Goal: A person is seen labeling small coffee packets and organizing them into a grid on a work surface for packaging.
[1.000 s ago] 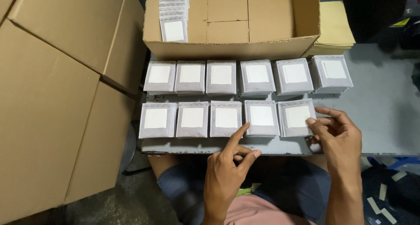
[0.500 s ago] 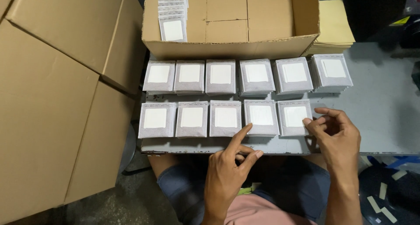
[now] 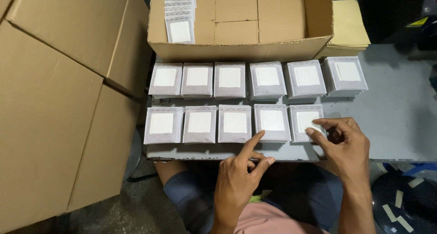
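My right hand [image 3: 347, 145] touched the last front-row stack [image 3: 307, 122], nothing gripped, stack just left of the fingers. Left hand [image 3: 240, 170] hovered open below the neighbouring stack [image 3: 272, 121], forefinger pointing.

The open cardboard box [image 3: 241, 47] is cut off by the top edge. The right hand [image 3: 346, 145] hides the nearest packet stack's [image 3: 304, 120] lower corner.

Two rows of packet stacks [image 3: 235, 123] on table [image 3: 400, 120], open box [image 3: 241, 49] behind, large cartons [image 3: 59, 102] left
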